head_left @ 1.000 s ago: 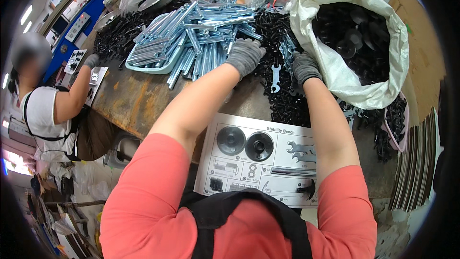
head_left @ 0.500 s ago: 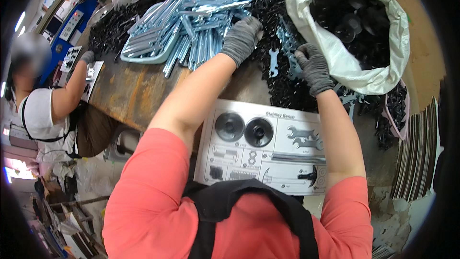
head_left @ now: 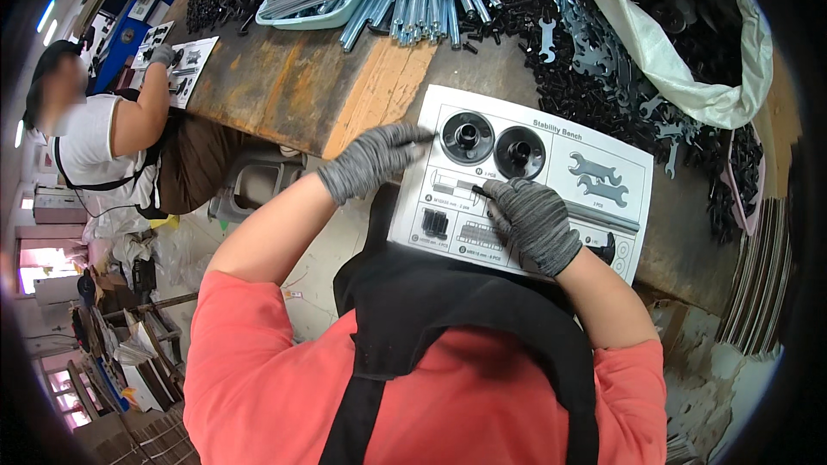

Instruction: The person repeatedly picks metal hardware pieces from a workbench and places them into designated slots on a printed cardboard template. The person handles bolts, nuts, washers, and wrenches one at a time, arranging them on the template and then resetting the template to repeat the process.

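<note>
A white printed sheet (head_left: pixel 508 103) lies at the table's front edge, marked off into boxes. Two black round discs (head_left: pixel 466 138) sit side by side on its upper left, with two grey flat spanners (head_left: pixel 594 169) to the right and a metal tube (head_left: pixel 607 217) below them. My left hand (head_left: pixel 370 162), in a grey glove, reaches to the sheet's left edge, fingers stretched out. Over the lower middle of the sheet, my gloved right hand (head_left: pixel 536 222) pinches a small black bolt (head_left: pixel 477 192). A cluster of black pieces (head_left: pixel 435 222) shows at the lower left.
Shiny metal tubes (head_left: pixel 422 9) overflow a pale blue tray (head_left: pixel 301 21) at the back. Black bolts (head_left: pixel 551 90) and loose spanners (head_left: pixel 594 56) heap beside a white sack (head_left: pixel 728 99). A pink bin (head_left: pixel 739 194) stands right. At far left a co-worker (head_left: pixel 95 133) handles another sheet.
Both hands have drawn back from the piles toward me. The left is now beside the sheet's edge; the right is over the sheet with a bolt. The view has shifted.
</note>
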Demonstrator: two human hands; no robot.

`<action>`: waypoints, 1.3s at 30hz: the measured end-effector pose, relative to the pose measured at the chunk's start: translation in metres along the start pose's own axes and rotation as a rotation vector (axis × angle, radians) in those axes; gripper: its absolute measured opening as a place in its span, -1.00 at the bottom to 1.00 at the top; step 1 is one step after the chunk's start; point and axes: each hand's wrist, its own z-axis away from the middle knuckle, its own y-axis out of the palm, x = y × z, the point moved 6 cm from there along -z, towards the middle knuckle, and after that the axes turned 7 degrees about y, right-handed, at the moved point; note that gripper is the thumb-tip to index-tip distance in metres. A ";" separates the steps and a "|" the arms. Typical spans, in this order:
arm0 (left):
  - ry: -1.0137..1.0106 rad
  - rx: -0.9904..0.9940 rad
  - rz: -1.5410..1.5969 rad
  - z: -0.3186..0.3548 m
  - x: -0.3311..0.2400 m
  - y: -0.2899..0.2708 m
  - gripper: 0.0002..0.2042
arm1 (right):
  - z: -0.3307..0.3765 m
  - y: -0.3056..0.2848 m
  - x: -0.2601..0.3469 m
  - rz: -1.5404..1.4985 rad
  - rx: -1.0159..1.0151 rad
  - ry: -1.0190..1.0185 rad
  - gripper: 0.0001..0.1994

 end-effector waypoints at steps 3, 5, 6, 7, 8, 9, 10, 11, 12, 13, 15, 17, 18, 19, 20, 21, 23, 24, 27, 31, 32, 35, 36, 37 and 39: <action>0.378 0.175 -0.704 0.019 -0.026 0.017 -0.70 | 0.004 0.008 0.000 0.065 0.014 -0.020 -0.78; 0.295 0.262 -0.985 0.024 -0.033 0.025 -0.78 | 0.004 0.012 0.000 0.096 0.081 -0.033 -0.76; 0.292 0.287 -1.092 0.025 -0.035 0.028 -0.80 | 0.005 0.012 0.002 0.131 0.098 -0.035 -0.75; 0.286 0.311 -1.199 0.027 -0.035 0.030 -0.81 | 0.006 0.013 0.002 0.152 0.108 -0.031 -0.75; 0.294 0.311 -1.271 0.028 -0.035 0.031 -0.81 | 0.006 0.014 0.003 0.173 0.119 -0.026 -0.75; 0.271 0.329 -1.288 0.028 -0.035 0.032 -0.82 | 0.006 0.015 0.003 0.194 0.129 -0.021 -0.75; 0.252 0.348 -1.303 0.027 -0.038 0.034 -0.83 | 0.006 0.017 0.004 0.233 0.158 -0.037 -0.73; 0.233 0.369 -1.318 0.027 -0.041 0.036 -0.83 | 0.006 0.016 0.007 0.256 0.174 -0.026 -0.72; 0.249 0.350 -1.289 0.027 -0.046 0.037 -0.83 | 0.007 0.015 0.010 0.279 0.189 -0.016 -0.71; 0.214 0.378 -1.276 0.027 -0.045 0.039 -0.83 | 0.007 0.016 0.013 0.301 0.205 -0.006 -0.70; 0.144 0.433 -1.250 0.026 -0.042 0.045 -0.82 | 0.011 0.021 0.020 0.386 0.187 -0.033 -0.70; 0.153 0.409 -1.237 0.023 -0.037 0.045 -0.81 | 0.010 0.022 0.020 0.379 0.187 -0.040 -0.71; 0.161 0.407 -1.230 0.021 -0.035 0.044 -0.80 | 0.008 0.021 0.019 0.331 0.194 -0.034 -0.72; 0.168 0.399 -1.225 0.018 -0.034 0.042 -0.80 | 0.005 0.018 0.018 0.286 0.199 -0.032 -0.73; 0.115 0.416 -1.106 0.011 -0.033 0.037 -0.75 | -0.001 0.018 0.014 0.224 0.306 0.069 -0.76; 0.105 0.431 -0.969 0.005 -0.026 0.033 -0.75 | -0.006 0.016 0.011 0.055 0.246 0.079 -0.77; 0.097 0.460 -0.697 -0.007 -0.021 0.024 -0.73 | -0.011 0.013 -0.006 -0.281 0.116 0.108 -0.79; -0.145 0.551 -0.594 -0.012 -0.016 0.022 -0.74 | -0.018 0.021 -0.019 -0.432 0.294 0.226 -0.79; 0.152 0.652 -1.097 -0.011 -0.036 0.041 -0.81 | -0.019 0.019 -0.001 -0.107 0.248 0.115 -0.75; 0.184 0.543 -1.249 0.006 -0.051 0.068 -0.87 | -0.005 0.024 0.037 0.434 0.128 -0.040 -0.77; 0.200 0.557 -1.251 0.002 -0.049 0.059 -0.86 | -0.007 0.021 0.031 0.336 0.184 -0.027 -0.76; 0.266 0.360 -0.907 0.005 -0.039 0.035 -0.81 | -0.011 0.014 0.007 0.101 0.125 0.032 -0.73; 0.323 0.301 -0.842 0.008 -0.040 0.034 -0.80 | -0.007 0.011 0.007 0.088 0.002 -0.008 -0.74; 0.376 0.246 -0.773 0.012 -0.040 0.033 -0.78 | -0.002 0.006 0.011 0.072 -0.115 -0.045 -0.75; 0.404 0.183 -0.758 0.019 -0.026 0.028 -0.75 | 0.004 0.003 0.011 0.068 -0.067 -0.006 -0.72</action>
